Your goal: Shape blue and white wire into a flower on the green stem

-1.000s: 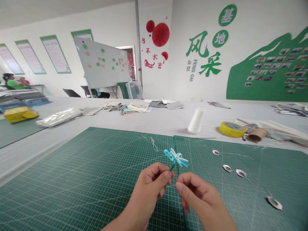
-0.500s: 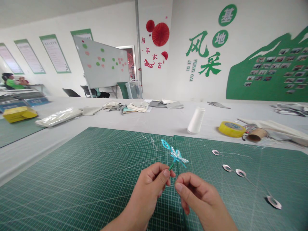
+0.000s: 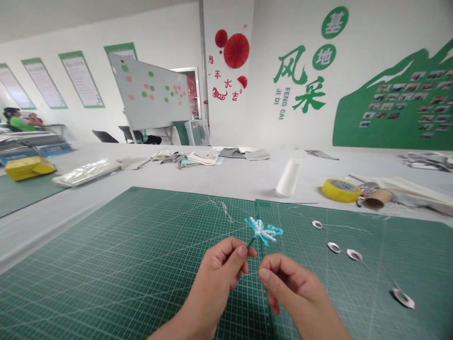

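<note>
A light-blue flower point(image 3: 261, 228) with white bead-like rows on its petals stands above my hands, tilted to the right. My left hand point(image 3: 224, 269) pinches its green stem point(image 3: 251, 242) between thumb and fingertips. Just to the right, my right hand point(image 3: 292, 288) is closed in a pinch, thumb against forefinger, a small gap away from my left fingertips. Whatever those right fingers hold is too fine to make out. Beneath both hands lies a green gridded cutting mat point(image 3: 148, 245).
Several pale oval rings with wire tails, one ring point(image 3: 354, 255) among them, lie on the mat's right side. Behind it stand a white thread cone point(image 3: 289, 177) and a yellow tape roll point(image 3: 341, 190). Fabric pieces point(image 3: 205, 157) and a yellow box point(image 3: 29, 168) are farther back.
The flower has turned about its stem: the looped blue petal that pointed up and left now points right. Both hands stay almost in place.
</note>
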